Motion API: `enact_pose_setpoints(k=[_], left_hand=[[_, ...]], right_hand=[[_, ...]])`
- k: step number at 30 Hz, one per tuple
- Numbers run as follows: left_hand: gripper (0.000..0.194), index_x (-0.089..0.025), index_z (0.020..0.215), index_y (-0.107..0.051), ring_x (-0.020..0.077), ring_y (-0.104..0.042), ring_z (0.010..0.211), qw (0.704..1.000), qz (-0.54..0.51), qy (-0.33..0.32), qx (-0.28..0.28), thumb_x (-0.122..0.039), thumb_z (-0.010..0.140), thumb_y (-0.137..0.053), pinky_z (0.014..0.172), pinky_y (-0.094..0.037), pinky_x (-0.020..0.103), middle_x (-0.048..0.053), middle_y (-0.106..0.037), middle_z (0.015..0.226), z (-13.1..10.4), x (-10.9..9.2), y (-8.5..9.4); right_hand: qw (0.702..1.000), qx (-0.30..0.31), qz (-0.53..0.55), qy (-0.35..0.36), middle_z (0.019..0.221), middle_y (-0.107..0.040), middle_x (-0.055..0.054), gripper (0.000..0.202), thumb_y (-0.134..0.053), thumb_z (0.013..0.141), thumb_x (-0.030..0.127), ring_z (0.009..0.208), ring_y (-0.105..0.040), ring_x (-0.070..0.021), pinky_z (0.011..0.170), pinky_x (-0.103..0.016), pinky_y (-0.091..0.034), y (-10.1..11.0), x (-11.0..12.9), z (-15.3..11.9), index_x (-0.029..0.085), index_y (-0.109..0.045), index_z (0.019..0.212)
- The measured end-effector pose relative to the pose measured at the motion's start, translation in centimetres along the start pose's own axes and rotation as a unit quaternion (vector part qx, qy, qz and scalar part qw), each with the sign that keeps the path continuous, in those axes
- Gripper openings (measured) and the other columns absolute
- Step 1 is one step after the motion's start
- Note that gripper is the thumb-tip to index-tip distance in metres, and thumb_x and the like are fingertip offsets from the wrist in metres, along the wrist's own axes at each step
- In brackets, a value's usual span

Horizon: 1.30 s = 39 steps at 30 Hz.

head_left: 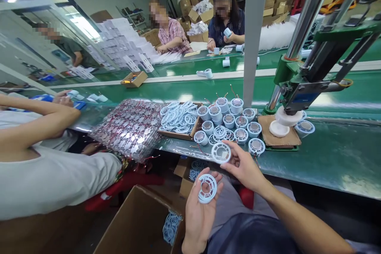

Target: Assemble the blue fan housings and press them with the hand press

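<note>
Right hand (244, 167) pinches single pale blue ring (213, 155) by rim, thumb and fingers closed, just off near edge of counter (333, 154). Ring round, flat, spoked near rim. Left hand (201, 212) open, palm up, cradling similar spoked rings (206, 200), seemingly stacked. Beyond, blue cylindrical housings (229, 121) crowd counter beside ring-filled cardboard tray (175, 134).
</note>
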<state>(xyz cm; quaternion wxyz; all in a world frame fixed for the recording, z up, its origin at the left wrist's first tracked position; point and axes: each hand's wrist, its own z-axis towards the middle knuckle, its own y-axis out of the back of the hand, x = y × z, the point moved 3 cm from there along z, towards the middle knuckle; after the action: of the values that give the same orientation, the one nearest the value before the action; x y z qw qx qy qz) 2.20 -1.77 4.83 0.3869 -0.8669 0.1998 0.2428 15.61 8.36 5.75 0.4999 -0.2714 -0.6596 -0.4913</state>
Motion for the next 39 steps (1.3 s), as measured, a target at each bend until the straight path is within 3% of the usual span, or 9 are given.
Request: enact_pose_setpoints(k=[3,7,14,19,23,26,30,34,39], left_hand=[[0.023,-0.011,0.099,-0.076,0.0266,-0.074,0.094,1.0,-0.006,-0.014,0.008,-0.026,0.087,-0.063,0.079,-0.062,0.034,0.016,-0.078,0.097,0.0,-0.1,0.2],[0.022,-0.012,0.099,-0.076,0.0263,-0.074,0.094,1.0,-0.008,-0.021,0.017,-0.026,0.084,-0.067,0.079,-0.062,0.034,0.016,-0.078,0.098,-0.1,-0.1,0.5],[0.023,-0.013,0.101,-0.077,0.0261,-0.074,0.097,0.998,-0.015,0.007,0.069,-0.028,0.088,-0.065,0.082,-0.06,0.034,0.015,-0.078,0.099,0.0,-0.2,0.6],[0.035,-0.014,0.109,-0.075,0.0288,-0.07,0.107,0.987,-0.028,0.062,0.144,-0.042,0.089,-0.064,0.093,-0.056,0.039,0.016,-0.076,0.108,-0.5,-0.1,-0.1],[0.045,-0.015,0.112,-0.074,0.0324,-0.067,0.113,0.982,-0.026,0.089,0.163,-0.049,0.083,-0.071,0.101,-0.05,0.047,0.015,-0.076,0.112,-1.0,0.6,-0.8],[0.041,-0.017,0.109,-0.075,0.0312,-0.067,0.112,0.983,-0.02,0.09,0.159,-0.045,0.079,-0.077,0.105,-0.047,0.047,0.011,-0.076,0.11,-1.0,1.4,-1.5],[0.035,-0.019,0.105,-0.076,0.0279,-0.069,0.109,0.982,-0.004,0.084,0.169,-0.04,0.078,-0.079,0.104,-0.047,0.043,0.009,-0.077,0.106,-1.0,1.7,-2.2],[0.035,-0.02,0.11,-0.075,0.0296,-0.069,0.107,0.977,0.0,0.106,0.184,-0.04,0.081,-0.075,0.099,-0.051,0.047,0.01,-0.076,0.113,-1.1,1.5,-2.3],[0.035,-0.019,0.105,-0.077,0.0303,-0.069,0.107,0.976,0.033,0.116,0.182,-0.038,0.076,-0.079,0.091,-0.056,0.044,0.012,-0.076,0.113,-1.5,1.8,-1.9]], right_hand=[[0.991,-0.028,-0.12,-0.053,0.08,-0.071,-0.004,0.062,-0.059,0.093,0.022,0.078,-0.069,-0.021,0.077,-0.03,-0.051,-0.6,0.2,2.8,0.014,-0.034,0.15],[0.972,-0.046,-0.203,-0.11,0.101,-0.073,-0.022,0.063,-0.055,0.096,0.023,0.099,-0.07,-0.032,0.087,-0.039,-0.049,-1.5,0.1,6.2,0.006,-0.03,0.151],[0.952,-0.058,-0.265,-0.141,0.098,-0.072,-0.029,0.062,-0.042,0.099,0.018,0.094,-0.072,-0.0354,0.082,-0.043,-0.053,-2.4,-0.6,7.5,-0.003,-0.019,0.153],[0.969,-0.03,-0.236,-0.064,0.097,-0.073,-0.015,0.054,-0.04,0.101,0.021,0.088,-0.072,-0.0247,0.085,-0.037,-0.055,-1.0,0.0,3.0,0.009,-0.029,0.153],[0.979,0.01,-0.157,0.126,0.138,-0.055,-0.015,0.062,-0.066,0.088,0.03,0.124,-0.058,-0.0266,0.101,-0.039,-0.052,-0.1,1.0,-3.8,0.022,-0.043,0.146],[0.965,0.027,-0.132,0.224,0.151,-0.041,-0.016,0.063,-0.073,0.082,0.026,0.141,-0.041,-0.0306,0.108,-0.045,-0.046,-0.4,0.9,-7.0,0.025,-0.05,0.141],[0.971,-0.029,-0.053,0.233,0.143,-0.054,-0.013,0.029,-0.055,0.096,0.026,0.133,-0.051,-0.0246,0.104,-0.038,-0.05,-0.5,0.4,-7.5,0.026,-0.066,0.123],[0.979,-0.114,0.085,0.144,0.111,-0.074,-0.009,0.031,-0.044,0.102,0.034,0.104,-0.069,-0.0212,0.092,-0.033,-0.055,0.5,0.2,-6.8,0.024,-0.073,0.106],[0.968,-0.164,0.19,0.006,0.071,-0.074,-0.002,0.03,-0.058,0.094,0.039,0.065,-0.071,-0.0164,0.065,-0.025,-0.057,1.0,0.0,-6.5,0.02,-0.066,0.115]])
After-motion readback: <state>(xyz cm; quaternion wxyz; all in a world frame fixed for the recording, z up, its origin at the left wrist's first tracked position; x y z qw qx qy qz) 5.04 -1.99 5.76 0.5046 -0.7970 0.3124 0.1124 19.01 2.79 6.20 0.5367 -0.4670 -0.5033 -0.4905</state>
